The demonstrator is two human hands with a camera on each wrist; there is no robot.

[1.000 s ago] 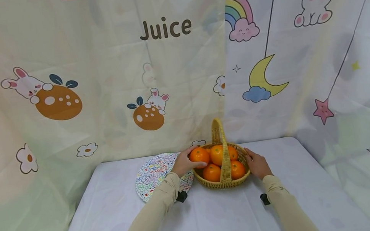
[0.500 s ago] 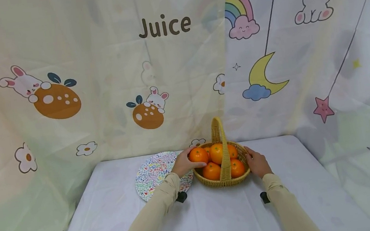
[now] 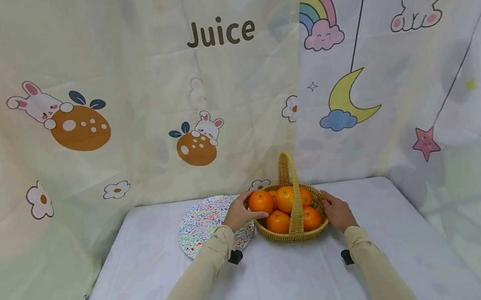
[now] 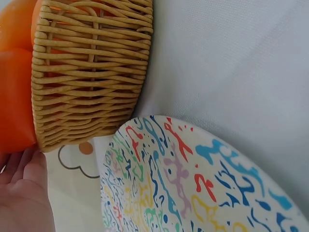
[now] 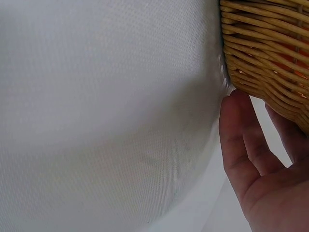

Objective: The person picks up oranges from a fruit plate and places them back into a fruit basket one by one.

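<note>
My left hand (image 3: 240,213) curls thumb and fingers around an orange (image 3: 261,202) at the left rim of a wicker basket (image 3: 294,237). This orange overlaps the rim in the head view, and in the left wrist view it bulges past the wicker edge. Several other oranges (image 3: 278,222) lie in the basket, under its tall arched handle (image 3: 294,208). At the basket's right side, my right hand (image 3: 339,211) touches the wicker wall with fairly straight fingers (image 5: 236,130). A round board (image 4: 178,179) with colourful squiggles lies left of the basket, partly hidden by my left hand and forearm.
A pale cloth covers the table (image 3: 293,283). Just behind the basket hangs a printed curtain (image 3: 152,130). Dark wrist-worn pieces show at the left cuff (image 3: 235,257) and the right cuff (image 3: 346,257).
The orange in my left hand has shifted slightly left relative to the basket, uncovering part of another orange behind it. My right hand stays at the basket's side. The head view has shifted a little.
</note>
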